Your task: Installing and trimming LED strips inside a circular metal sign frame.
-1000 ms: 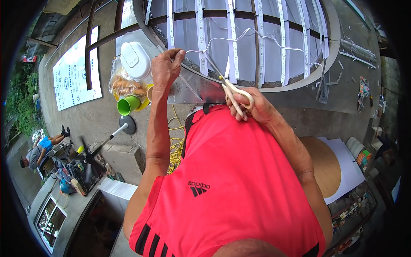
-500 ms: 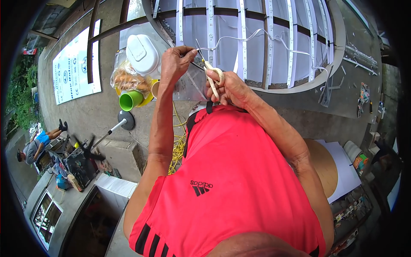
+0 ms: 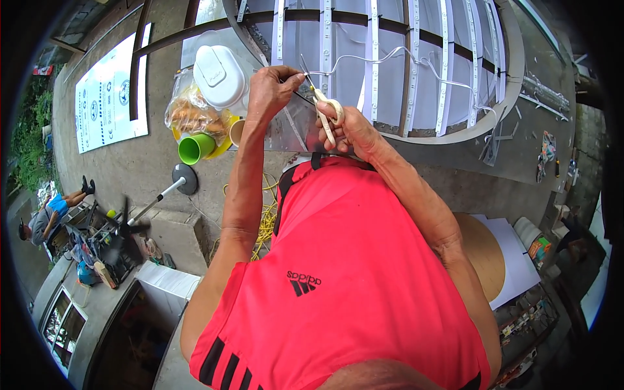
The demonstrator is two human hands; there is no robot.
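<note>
The scissors [image 3: 320, 97], well apart from the left hand [image 3: 272, 93] a second ago, now have their blades beside its fingertips. The right hand's [image 3: 354, 130] fingers are clamped on the handles; the left fingers pinch the white wire [image 3: 426, 62] crossing the light strips [image 3: 375, 81].

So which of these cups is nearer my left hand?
The beige cup, partly hidden behind your left forearm; the green cup sits to its left, farther from your left hand.

The grey table [image 3: 468, 159] bears a round frame [image 3: 513, 78] beyond the right hand [image 3: 348, 132], a white box [image 3: 221, 77] left of the left hand [image 3: 272, 94].
</note>
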